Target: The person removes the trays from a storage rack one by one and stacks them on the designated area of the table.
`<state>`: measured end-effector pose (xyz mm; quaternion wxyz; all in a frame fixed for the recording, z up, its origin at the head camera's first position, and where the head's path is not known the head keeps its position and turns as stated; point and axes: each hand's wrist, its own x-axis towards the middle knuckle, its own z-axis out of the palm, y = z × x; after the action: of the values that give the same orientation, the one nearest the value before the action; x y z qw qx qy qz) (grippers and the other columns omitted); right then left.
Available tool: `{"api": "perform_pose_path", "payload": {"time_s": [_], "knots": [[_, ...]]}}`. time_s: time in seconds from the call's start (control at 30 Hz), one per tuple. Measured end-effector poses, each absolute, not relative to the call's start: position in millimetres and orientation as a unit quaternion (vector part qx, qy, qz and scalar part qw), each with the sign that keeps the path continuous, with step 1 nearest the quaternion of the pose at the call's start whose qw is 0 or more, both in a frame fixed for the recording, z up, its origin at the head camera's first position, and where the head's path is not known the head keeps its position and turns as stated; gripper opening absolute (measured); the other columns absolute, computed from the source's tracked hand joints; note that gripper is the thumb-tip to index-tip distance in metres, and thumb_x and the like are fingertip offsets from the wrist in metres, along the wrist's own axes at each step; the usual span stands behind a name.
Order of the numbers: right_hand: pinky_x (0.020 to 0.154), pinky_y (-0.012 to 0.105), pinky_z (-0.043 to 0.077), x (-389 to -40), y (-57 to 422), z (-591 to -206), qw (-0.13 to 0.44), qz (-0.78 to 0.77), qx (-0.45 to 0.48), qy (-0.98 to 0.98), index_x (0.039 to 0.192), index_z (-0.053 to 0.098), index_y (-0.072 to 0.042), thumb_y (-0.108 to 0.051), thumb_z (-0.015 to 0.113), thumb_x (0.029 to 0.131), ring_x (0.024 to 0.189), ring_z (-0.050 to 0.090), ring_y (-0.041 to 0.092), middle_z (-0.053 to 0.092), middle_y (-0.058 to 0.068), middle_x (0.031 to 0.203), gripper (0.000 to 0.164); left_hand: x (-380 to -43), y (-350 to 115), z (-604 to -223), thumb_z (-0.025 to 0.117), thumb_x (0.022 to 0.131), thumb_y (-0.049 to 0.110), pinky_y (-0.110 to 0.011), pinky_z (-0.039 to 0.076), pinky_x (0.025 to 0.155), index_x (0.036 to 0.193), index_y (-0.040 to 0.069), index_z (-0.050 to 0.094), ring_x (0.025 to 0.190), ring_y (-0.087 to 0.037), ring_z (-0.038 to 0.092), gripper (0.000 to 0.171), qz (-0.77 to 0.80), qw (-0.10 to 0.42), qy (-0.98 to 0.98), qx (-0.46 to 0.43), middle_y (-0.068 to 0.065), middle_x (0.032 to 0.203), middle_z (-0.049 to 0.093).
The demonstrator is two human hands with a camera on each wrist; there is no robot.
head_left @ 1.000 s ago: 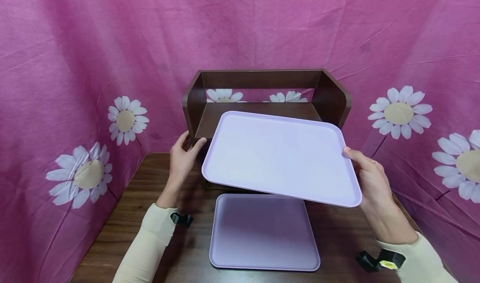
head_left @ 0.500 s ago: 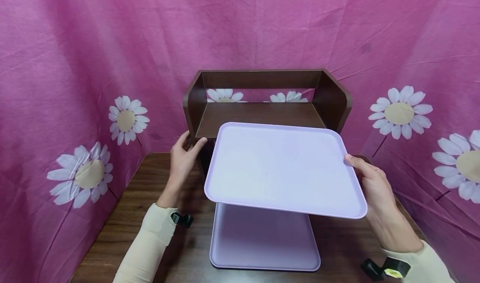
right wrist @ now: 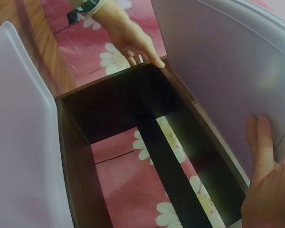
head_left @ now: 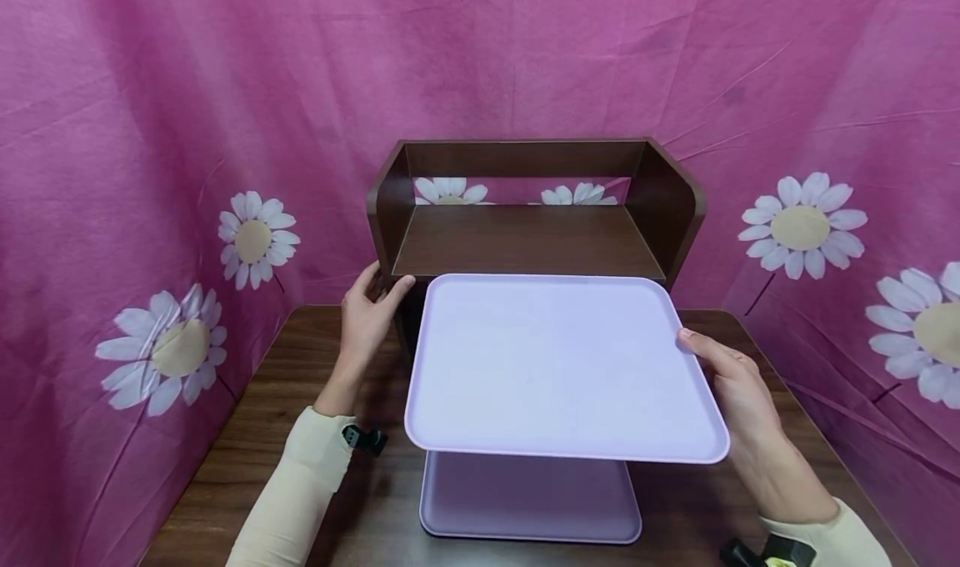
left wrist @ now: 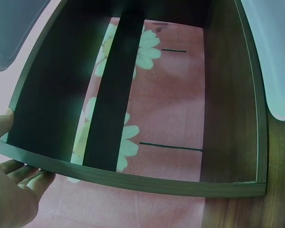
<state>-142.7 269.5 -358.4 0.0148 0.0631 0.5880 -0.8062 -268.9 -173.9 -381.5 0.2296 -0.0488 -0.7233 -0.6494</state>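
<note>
My right hand [head_left: 742,392] grips the right edge of a lilac rectangular tray [head_left: 562,367], thumb on its rim and fingers underneath. In the right wrist view, two fingers [right wrist: 262,142] press flat against the underside of that tray [right wrist: 223,61]. The tray hangs in front of a dark brown wooden shelf [head_left: 525,240], partly covering its lower compartment. My left hand [head_left: 365,321] holds the shelf's left side panel, thumb on the front edge and fingers round the outside. A second lilac tray [head_left: 528,504] lies on the tabletop below, its rear part hidden by the raised one.
The shelf stands toward the back of a wooden table [head_left: 300,367]. Pink cloth [head_left: 510,58] printed with daisies hangs behind and on both sides. In the left wrist view, a crossbar [left wrist: 115,90] spans the open back of the lower compartment [left wrist: 232,104].
The held tray has moved down and toward me, and its tilt has levelled out. More of the upper shelf shows, and less of the lower tray. My left hand has stayed put.
</note>
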Motion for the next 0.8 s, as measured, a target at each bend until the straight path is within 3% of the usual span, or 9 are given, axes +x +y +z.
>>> {"api": "perform_pose_path", "payload": {"time_s": [0.8], "knots": [[0.061,0.028,0.066,-136.2,263.8,-400.6,0.038,-0.819,0.051,0.571,0.097,0.083,-0.026,-0.020,0.051,0.113,0.070,0.076,0.008,0.079,-0.006,0.080,0.036,-267.6,-174.0,-380.5,0.084,0.095,0.021,-0.036,0.051,0.119,0.144,0.003,0.064,0.134,-0.025,0.063,0.055,-0.650,0.231,-0.723,-0.053,-0.022,0.141,0.068]]}}
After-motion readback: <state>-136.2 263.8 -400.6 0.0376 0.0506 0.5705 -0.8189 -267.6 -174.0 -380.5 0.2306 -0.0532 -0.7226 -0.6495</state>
